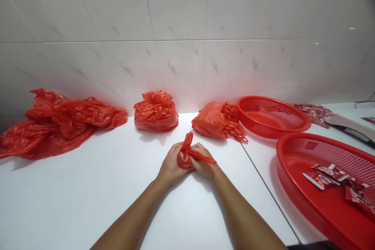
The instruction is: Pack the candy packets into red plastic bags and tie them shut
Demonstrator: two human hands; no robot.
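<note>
Between my two hands, at the middle of the white table, is a small red plastic bag (184, 159) with its top twisted or knotted. One end of it sticks up and another points to the right. My left hand (171, 166) wraps round the bag's left side. On the other side my right hand (203, 160) closes round it, below the right-pointing end. Most fingertips are hidden behind the bag, and what the bag holds cannot be made out.
Crumpled red bags (67, 121) lie at the left, by the tiled wall. A folded red bag bundle (156, 112) and a filled red bag (212, 120) stand behind my hands. At the right are a red basket (249, 125) and a larger red basket (285, 172) with snack packets (325, 175).
</note>
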